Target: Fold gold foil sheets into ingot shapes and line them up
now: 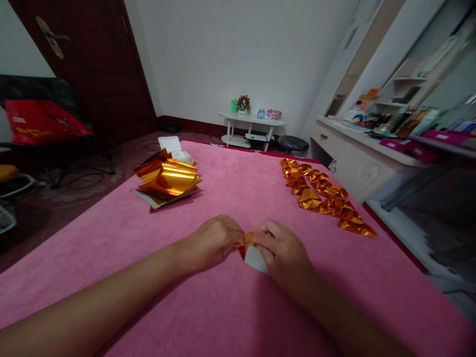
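Between my two hands lies a partly folded sheet of gold foil paper (256, 259), its pale back showing at the lower right and shiny gold at the upper left. The fingers of my left hand (220, 238) are bunched together on its left edge. My right hand (284, 250) pinches it from the right, the index finger pressing on the gold part. My fingertips cover some of the folds. To the left is a stack of loose gold foil sheets (169, 178), curling upward. On the right, several folded gold foil pieces (310, 198) lie in rows.
A pink cloth (156, 297) covers the table. An open white box (182, 157) stands behind the foil stack. Beyond the table are a small white stand (253, 119) and a round dark stool (293, 144). A cluttered dresser (353, 153) stands at right, a red bag (44, 121) at left.
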The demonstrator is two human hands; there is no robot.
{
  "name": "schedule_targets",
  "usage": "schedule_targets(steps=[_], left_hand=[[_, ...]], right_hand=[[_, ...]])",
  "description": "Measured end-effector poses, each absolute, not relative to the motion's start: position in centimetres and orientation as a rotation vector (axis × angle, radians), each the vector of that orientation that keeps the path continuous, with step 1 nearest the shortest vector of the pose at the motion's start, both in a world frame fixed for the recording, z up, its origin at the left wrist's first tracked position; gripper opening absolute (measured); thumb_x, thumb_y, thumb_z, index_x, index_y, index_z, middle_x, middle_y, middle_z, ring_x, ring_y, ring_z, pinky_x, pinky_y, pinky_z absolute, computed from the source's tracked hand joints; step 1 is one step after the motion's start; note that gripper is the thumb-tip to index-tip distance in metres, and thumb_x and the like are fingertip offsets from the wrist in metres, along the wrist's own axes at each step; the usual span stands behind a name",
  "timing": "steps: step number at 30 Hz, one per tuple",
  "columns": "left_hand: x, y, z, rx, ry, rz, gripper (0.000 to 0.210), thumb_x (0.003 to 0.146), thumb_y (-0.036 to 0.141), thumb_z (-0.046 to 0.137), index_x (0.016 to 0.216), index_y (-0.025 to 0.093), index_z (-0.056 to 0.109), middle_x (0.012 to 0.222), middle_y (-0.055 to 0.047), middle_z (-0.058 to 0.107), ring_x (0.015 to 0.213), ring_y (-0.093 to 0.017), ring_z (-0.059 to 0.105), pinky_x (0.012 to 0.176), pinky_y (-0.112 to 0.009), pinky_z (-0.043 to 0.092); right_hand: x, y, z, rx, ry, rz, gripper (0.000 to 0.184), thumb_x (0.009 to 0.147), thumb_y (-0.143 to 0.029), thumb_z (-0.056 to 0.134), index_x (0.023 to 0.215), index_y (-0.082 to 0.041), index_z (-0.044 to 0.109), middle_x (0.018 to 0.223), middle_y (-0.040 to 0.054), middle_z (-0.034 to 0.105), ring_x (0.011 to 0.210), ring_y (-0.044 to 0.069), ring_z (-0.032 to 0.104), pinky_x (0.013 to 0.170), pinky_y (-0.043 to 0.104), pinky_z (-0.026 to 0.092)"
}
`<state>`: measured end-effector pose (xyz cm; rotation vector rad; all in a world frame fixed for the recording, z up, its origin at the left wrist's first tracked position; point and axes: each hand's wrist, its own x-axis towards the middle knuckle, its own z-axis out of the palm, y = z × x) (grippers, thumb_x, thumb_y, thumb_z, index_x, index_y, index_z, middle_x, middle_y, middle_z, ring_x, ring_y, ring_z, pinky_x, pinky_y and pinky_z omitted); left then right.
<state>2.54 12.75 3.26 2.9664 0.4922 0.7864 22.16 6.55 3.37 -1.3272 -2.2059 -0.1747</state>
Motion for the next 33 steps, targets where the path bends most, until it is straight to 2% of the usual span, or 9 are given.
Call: schedule_targets(steps=[4,10,13,16,18,21,25,30,33], left_hand=[[2.4,13.2,2.8,2.872,0.437,0.867,0.019,0.087,0.012,0.048,0.082,0.015,0.066,0.080,-0.005,0.068,0.082,-0.015,0.062,0.081,-0.029,0.046],[2.5,13.3,2.4,2.855,0.477,0.889,0.017,0.084,0.010,0.050,0.080,0.016,0.066,0.078,-0.005,0.068,0.081,-0.016,0.062,0.081,-0.030,0.046],[2.5,12.9,2.3,2.868,0.534,0.871,0.014,0.083,0.011,0.052,0.084,0.015,0.065,0.078,-0.004,0.067,0.079,-0.016,0.061,0.079,-0.030,0.046],[2.5,12.5,2.3,2.894,0.540,0.891,0.018,0.084,0.011,0.049,0.093,0.016,0.065,0.084,-0.005,0.066,0.084,-0.016,0.060,0.081,-0.030,0.045],[2.5,12.4,2.2,2.913,0.515,0.902,0.022,0.086,0.011,0.047,0.094,0.018,0.066,0.089,-0.006,0.066,0.089,-0.016,0.060,0.083,-0.031,0.045],[2.6,12.3,2.3,2.935,0.502,0.881,0.023,0.087,0.012,0.046,0.093,0.018,0.068,0.094,-0.005,0.066,0.092,-0.016,0.059,0.085,-0.031,0.045],[2.7,12.0,2.6,2.937,0.549,0.868,0.021,0.085,0.011,0.049,0.092,0.018,0.068,0.098,-0.005,0.065,0.093,-0.017,0.059,0.086,-0.033,0.045],[2.5,11.8,3.2,2.924,0.600,0.840,0.017,0.084,0.019,0.055,0.094,0.019,0.068,0.095,-0.003,0.066,0.091,-0.017,0.059,0.087,-0.035,0.043],[2.2,12.2,3.3,2.936,0.594,0.821,0.017,0.085,0.018,0.055,0.094,0.020,0.069,0.095,-0.003,0.067,0.091,-0.017,0.059,0.087,-0.035,0.042]], right_hand=[[21.7,6.2,2.3,-1.178,-2.363,-0.313,0.022,0.085,-0.008,0.047,0.084,-0.020,0.066,0.075,0.0030,0.053,0.071,0.016,0.044,0.063,0.029,0.030],[21.0,5.2,1.5,-1.043,-2.470,-0.373,0.015,0.087,-0.012,0.047,0.085,-0.017,0.061,0.078,0.0044,0.057,0.071,0.016,0.042,0.065,0.031,0.028],[21.2,4.5,1.5,-0.935,-2.444,-0.333,0.019,0.088,-0.013,0.044,0.081,-0.018,0.060,0.074,0.0030,0.055,0.069,0.016,0.041,0.064,0.031,0.028],[21.9,4.5,1.8,-0.832,-2.300,-0.174,0.022,0.085,-0.008,0.042,0.079,-0.019,0.060,0.077,0.0023,0.055,0.073,0.015,0.047,0.067,0.030,0.033],[22.9,5.2,2.1,-0.903,-2.134,-0.074,0.023,0.084,-0.007,0.042,0.085,-0.020,0.061,0.085,0.0035,0.057,0.080,0.016,0.052,0.071,0.030,0.038],[24.5,7.0,2.3,-1.254,-1.897,-0.003,0.020,0.083,-0.016,0.049,0.099,-0.019,0.061,0.096,0.0062,0.059,0.090,0.019,0.055,0.079,0.032,0.042],[25.9,8.5,2.2,-1.536,-1.891,0.262,0.031,0.077,-0.020,0.056,0.108,-0.017,0.059,0.084,0.0024,0.063,0.070,0.015,0.058,0.067,0.028,0.045],[25.2,7.1,2.9,-1.642,-1.962,0.367,0.011,0.074,-0.016,0.053,0.079,-0.019,0.062,0.063,-0.0023,0.059,0.056,0.012,0.053,0.053,0.023,0.037],[24.5,5.6,3.3,-1.592,-2.040,0.444,0.014,0.075,-0.013,0.050,0.072,-0.018,0.063,0.060,-0.0020,0.058,0.054,0.011,0.051,0.052,0.023,0.035]])
